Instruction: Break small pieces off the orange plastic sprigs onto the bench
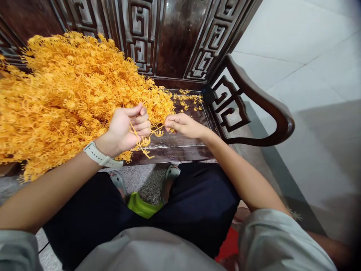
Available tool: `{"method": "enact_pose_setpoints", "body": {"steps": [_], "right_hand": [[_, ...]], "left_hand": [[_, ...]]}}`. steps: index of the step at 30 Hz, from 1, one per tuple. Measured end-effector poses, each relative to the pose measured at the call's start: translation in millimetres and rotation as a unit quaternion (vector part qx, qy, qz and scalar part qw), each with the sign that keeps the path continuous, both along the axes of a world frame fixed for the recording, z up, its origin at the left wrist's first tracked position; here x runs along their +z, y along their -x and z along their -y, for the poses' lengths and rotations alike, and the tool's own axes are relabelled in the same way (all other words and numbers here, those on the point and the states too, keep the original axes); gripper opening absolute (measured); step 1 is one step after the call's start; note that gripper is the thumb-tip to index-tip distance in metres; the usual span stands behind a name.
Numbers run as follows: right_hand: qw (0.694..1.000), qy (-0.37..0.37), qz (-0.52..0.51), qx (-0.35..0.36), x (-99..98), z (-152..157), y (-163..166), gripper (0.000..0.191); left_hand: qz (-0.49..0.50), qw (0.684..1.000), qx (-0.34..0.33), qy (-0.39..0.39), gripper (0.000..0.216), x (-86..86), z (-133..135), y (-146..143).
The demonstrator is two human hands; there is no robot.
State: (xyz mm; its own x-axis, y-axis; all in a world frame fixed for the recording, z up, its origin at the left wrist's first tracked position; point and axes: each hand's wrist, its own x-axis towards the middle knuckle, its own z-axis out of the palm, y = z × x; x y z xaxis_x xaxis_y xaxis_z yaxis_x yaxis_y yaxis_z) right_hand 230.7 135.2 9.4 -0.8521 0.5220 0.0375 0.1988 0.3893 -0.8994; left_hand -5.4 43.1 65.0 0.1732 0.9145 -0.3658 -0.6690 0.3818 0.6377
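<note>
A big heap of orange plastic flower sprigs [70, 86] covers the left and middle of the dark wooden bench seat. In front of its right end, my left hand [125, 128] is palm up with curled fingers, closed around a thin orange sprig [145, 151]. Part of its stem crosses the palm, and its branched end hangs below the fingers. My right hand [182, 125] is just to the right, its thumb and forefinger pinched together at the end of a thin orange strand that reaches toward the left hand. Its fingertips hide most of the pinched part.
Loose orange pieces [184, 99] lie on the seat [180, 141] at the back right. A carved backrest [175, 41] rises behind, and a curved armrest [270, 101] stands right. Below are a lime-green plastic object [142, 206] and something red [229, 242].
</note>
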Motion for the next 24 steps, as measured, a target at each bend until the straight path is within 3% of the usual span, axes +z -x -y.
{"method": "enact_pose_setpoints", "body": {"steps": [5,9,13,16,18,20,21,22,24], "right_hand": [[0.997,0.043,-0.004,0.068,-13.0,-15.1,-5.4,0.061],[0.997,0.052,0.019,0.061,-19.4,-26.2,1.5,0.067],[0.997,0.043,0.032,0.062,-23.2,-31.0,12.5,0.070],[0.997,0.028,0.045,0.058,-32.4,-39.4,10.0,0.068],[0.997,0.003,0.076,0.006,-43.9,-51.0,-4.3,0.069],[0.985,-0.031,0.129,-0.110,-58.2,-63.9,-28.6,0.072],[0.964,-0.045,0.150,-0.213,-65.3,-69.1,-42.5,0.073],[0.950,-0.053,0.153,-0.266,-71.8,-72.7,-56.2,0.071],[0.939,-0.060,0.158,-0.301,-81.0,-75.2,-78.6,0.070]], "left_hand": [[-0.044,0.998,-0.022,-0.036,0.040,4.3,14.1,-7.8],[-0.055,0.997,-0.044,-0.042,0.036,-1.5,13.4,-6.8],[-0.048,0.998,-0.021,-0.045,0.034,-11.2,7.2,-5.4],[-0.043,0.998,-0.033,-0.014,0.035,-4.5,12.4,-4.7],[-0.045,0.995,-0.082,0.026,0.038,11.2,23.6,-2.1],[-0.053,0.991,-0.122,0.031,0.041,30.9,37.6,3.0],[-0.059,0.992,-0.114,0.008,0.042,39.4,43.5,6.4],[-0.065,0.993,-0.098,-0.017,0.043,45.3,47.5,10.1],[-0.066,0.995,-0.057,-0.039,0.043,46.4,47.2,18.0]]}}
